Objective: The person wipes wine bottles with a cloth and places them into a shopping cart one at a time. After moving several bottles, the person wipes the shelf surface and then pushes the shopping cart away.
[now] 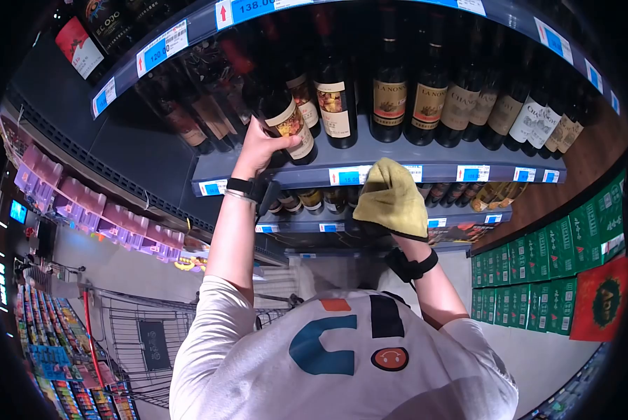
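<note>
Left grip: my left hand (256,150) is clamped round the lower body of a wine bottle (286,115), fingers over the label, thumb behind
Bottle: dark glass with a pale pictured label, upright or nearly so, its base at the front edge of the shelf (370,150); I cannot tell whether the base rests on the board or is just off it
Right grip: my right hand (408,241) is raised under a yellow cloth (392,197) that hides the fingers, so I cannot tell whether they are apart or together
Cloth: draped over the hand, just in front of the shelf lip and its blue price tags (349,175), right of the bottle and apart from it
Neighbours: a close row of other bottles (389,91) stands just beside the held one, more on the shelves above and below
Wrists: a dark band (240,186) on the left arm, another (412,266) on the right
Step in hand, as I judge it: one bottle held at the shelf front, cloth ready beside it
Next move calls for: a firm left hold low on the glass, a straight path clear of the neighbours, and the cloth brought over without knocking the row
</note>
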{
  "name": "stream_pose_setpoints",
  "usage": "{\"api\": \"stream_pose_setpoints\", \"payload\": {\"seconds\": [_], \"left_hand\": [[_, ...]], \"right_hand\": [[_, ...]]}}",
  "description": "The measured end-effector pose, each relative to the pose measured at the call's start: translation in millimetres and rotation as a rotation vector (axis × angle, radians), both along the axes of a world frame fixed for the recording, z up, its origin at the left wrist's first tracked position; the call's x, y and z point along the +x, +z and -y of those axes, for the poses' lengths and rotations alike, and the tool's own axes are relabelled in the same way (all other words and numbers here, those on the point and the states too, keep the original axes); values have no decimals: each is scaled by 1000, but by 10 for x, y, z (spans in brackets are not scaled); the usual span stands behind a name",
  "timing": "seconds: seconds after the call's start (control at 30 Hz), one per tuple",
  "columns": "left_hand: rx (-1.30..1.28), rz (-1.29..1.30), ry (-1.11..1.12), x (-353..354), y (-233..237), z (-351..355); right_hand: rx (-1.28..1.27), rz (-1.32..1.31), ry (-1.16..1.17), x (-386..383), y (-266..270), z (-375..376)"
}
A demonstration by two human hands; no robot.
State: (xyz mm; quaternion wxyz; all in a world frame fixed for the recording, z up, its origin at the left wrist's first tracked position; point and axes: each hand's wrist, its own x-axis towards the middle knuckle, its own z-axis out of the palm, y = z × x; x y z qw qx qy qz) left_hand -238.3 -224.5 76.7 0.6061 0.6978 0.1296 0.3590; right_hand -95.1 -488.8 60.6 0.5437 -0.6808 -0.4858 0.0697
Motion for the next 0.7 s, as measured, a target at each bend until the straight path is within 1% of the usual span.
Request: {"api": "stream_pose_setpoints", "payload": {"seconds": [0.07, 0.13, 0.2, 0.23, 0.3, 0.33, 0.37, 0.4, 0.43, 0.5, 0.53, 0.57, 0.63, 0.67, 0.7], "left_hand": [[-55, -31, -59, 7, 27, -58], [-84, -51, -72, 25, 6, -136], [-115, -85, -95, 37, 24, -181], [-94, -67, -64, 35, 29, -159], [-49, -32, -2, 26, 27, -91], [-58, 1, 4, 24, 16, -68], [-68, 33, 9, 22, -4, -47], [-77, 66, 14, 22, -31, -22], [-35, 75, 71, 31, -82, 17], [171, -109, 379, 20, -212, 158], [523, -375, 697, 45, -289, 387], [559, -410, 767, 82, -361, 452], [528, -445, 798, 140, -402, 540], [530, -405, 836, 162, -475, 494], [485, -367, 786, 152, -531, 434]], "right_hand": [[-8, 103, -14, 41, 54, -38], [155, 175, -48, 138, -81, -197], [257, 107, -46, 220, -343, -338], [309, 75, -44, 261, -474, -409], [501, -515, 14, 215, -832, -592], [508, -618, 194, 211, -771, -589], [276, 60, 39, 238, -625, -555], [281, 195, 19, 245, -596, -653], [285, 330, -2, 243, -573, -781], [337, 427, -91, 221, -551, -1008], [391, 259, -82, 152, -666, -1144], [351, 245, 10, 190, -655, -1138], [160, 237, -191, 119, -603, -1293], [107, 133, -167, 41, -359, -1242], [159, 189, -192, 38, -367, -1283]]}}
